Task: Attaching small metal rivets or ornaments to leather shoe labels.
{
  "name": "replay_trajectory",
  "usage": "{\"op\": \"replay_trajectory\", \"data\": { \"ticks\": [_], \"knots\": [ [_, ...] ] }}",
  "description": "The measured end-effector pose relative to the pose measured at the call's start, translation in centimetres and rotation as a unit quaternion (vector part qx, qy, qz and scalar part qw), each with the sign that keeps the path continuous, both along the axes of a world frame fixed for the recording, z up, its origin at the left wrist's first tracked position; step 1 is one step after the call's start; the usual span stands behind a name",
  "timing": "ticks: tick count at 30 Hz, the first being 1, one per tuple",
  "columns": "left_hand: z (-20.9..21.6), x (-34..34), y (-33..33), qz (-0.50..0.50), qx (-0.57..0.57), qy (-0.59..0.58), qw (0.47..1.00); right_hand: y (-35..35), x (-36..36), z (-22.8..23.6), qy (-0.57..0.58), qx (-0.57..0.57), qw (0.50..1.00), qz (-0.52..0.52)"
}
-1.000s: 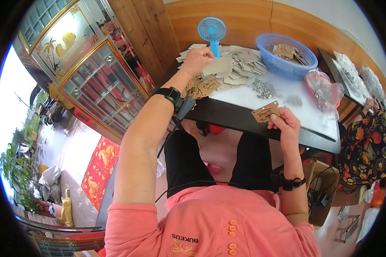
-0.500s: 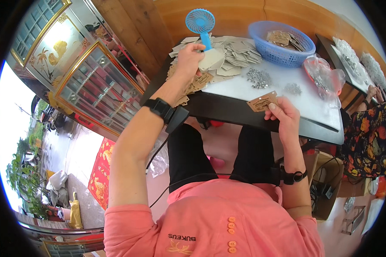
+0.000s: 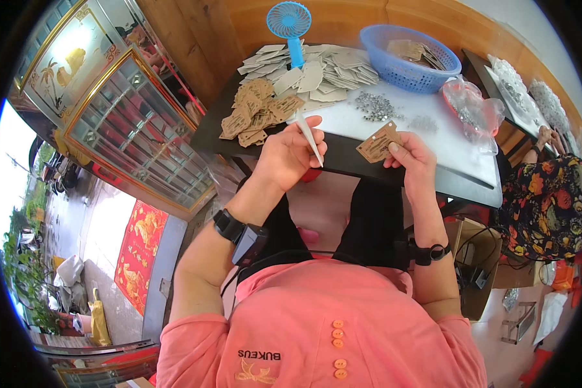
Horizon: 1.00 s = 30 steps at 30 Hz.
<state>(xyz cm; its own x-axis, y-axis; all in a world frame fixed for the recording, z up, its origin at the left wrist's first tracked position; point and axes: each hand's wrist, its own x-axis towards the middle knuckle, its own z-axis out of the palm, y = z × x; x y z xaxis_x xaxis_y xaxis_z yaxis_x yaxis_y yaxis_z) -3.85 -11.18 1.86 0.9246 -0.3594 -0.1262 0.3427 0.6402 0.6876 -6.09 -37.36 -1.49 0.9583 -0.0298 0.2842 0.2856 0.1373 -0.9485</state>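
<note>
My left hand (image 3: 290,155) holds a thin pale card tag (image 3: 309,137) edge-on, just in front of the table's near edge. My right hand (image 3: 412,158) pinches a brown card tag (image 3: 376,143) by its lower corner at the table edge. A heap of brown tags (image 3: 257,111) lies beyond my left hand. Farther back spreads a pile of pale grey tags (image 3: 323,67). Small metal pieces (image 3: 375,106) are scattered on the white tabletop (image 3: 446,150) between the hands and the basket.
A blue handheld fan (image 3: 290,26) stands upright at the back of the table. A blue plastic basket (image 3: 409,59) holds more tags. Clear plastic bags (image 3: 472,110) lie at the right. Another person in a flowered garment (image 3: 543,194) sits to the right. A glass cabinet (image 3: 136,129) stands left.
My left hand has drawn back from the tag pile to the table's near edge, now holding a pale tag. My right hand stays at the edge with the brown tag.
</note>
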Motion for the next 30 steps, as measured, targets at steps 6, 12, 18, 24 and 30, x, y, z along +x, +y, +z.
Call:
{"op": "replay_trajectory", "data": {
  "ticks": [6, 12, 18, 24, 30],
  "knots": [
    [-3.1, -1.6, -0.2, -0.15, -0.211, -0.003, 0.966, 0.5, 0.0, 0.7, 0.015, -0.041, 0.999, 0.015],
    [-3.1, -3.5, -2.2, -0.103, -0.203, 0.15, 0.962, 4.3, -2.9, 4.5, -0.052, -0.098, 0.977, 0.18],
    [-4.1, -5.5, -1.7, -0.15, -0.17, -0.039, 0.973, 7.5, -3.5, 6.0, -0.194, -0.328, 0.919, 0.097],
    [-4.5, -5.9, -1.6, -0.095, -0.088, -0.034, 0.991, 8.5, -3.5, 4.3, -0.238, -0.341, 0.908, 0.052],
    [-3.5, -6.2, -1.5, -0.064, -0.109, 0.043, 0.991, 8.9, -2.8, 4.2, -0.281, -0.389, 0.877, 0.026]
  ]
}}
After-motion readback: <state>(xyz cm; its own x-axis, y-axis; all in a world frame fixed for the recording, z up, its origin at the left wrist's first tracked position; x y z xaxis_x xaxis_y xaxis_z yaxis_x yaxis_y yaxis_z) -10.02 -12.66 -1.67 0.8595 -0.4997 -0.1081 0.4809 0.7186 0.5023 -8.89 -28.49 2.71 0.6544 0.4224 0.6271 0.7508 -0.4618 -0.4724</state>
